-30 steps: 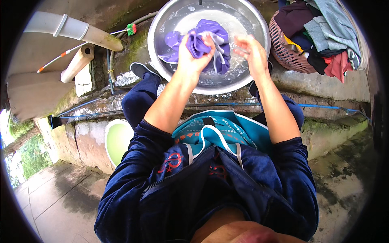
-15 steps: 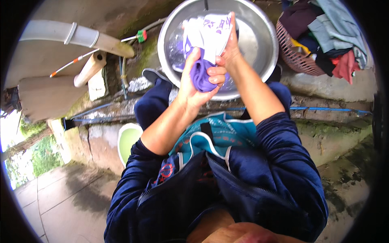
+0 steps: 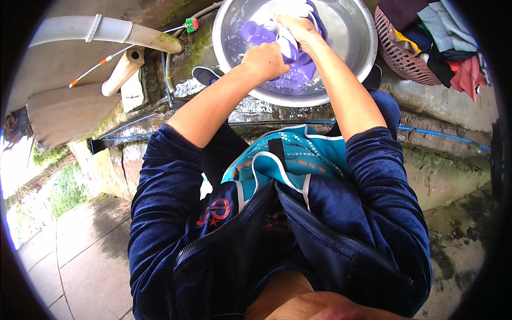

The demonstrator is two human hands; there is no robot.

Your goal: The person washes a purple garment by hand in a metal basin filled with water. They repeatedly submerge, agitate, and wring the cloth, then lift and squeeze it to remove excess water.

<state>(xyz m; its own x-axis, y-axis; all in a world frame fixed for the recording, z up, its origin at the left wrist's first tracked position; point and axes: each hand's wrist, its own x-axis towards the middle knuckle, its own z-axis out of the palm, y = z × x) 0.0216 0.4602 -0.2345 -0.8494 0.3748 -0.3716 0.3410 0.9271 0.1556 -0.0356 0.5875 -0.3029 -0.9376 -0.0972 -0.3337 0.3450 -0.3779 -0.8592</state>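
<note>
A purple and white garment [image 3: 300, 72] is down in the water of a wide metal basin [image 3: 290, 99], some of its purple cloth spread at the surface. My left hand [image 3: 265, 60] is closed around a bunched part near the basin's left middle. Higher up and to the right, my right hand [image 3: 302, 31] grips the white and purple cloth, its fingers partly hidden by the fabric. Both forearms reach forward over the near rim.
At the right stands a pink slatted basket [image 3: 401, 56] heaped with clothes [image 3: 448, 32]. A white pipe [image 3: 112, 29] and a striped stick with a green and red head [image 3: 191, 24] lie on the left. A blue hose [image 3: 442, 136] runs along the ledge.
Both hands have gone from holding the garment bunched up over the basin to pressing it down into the water. My left hand has turned knuckles up, and purple cloth has spread out.
</note>
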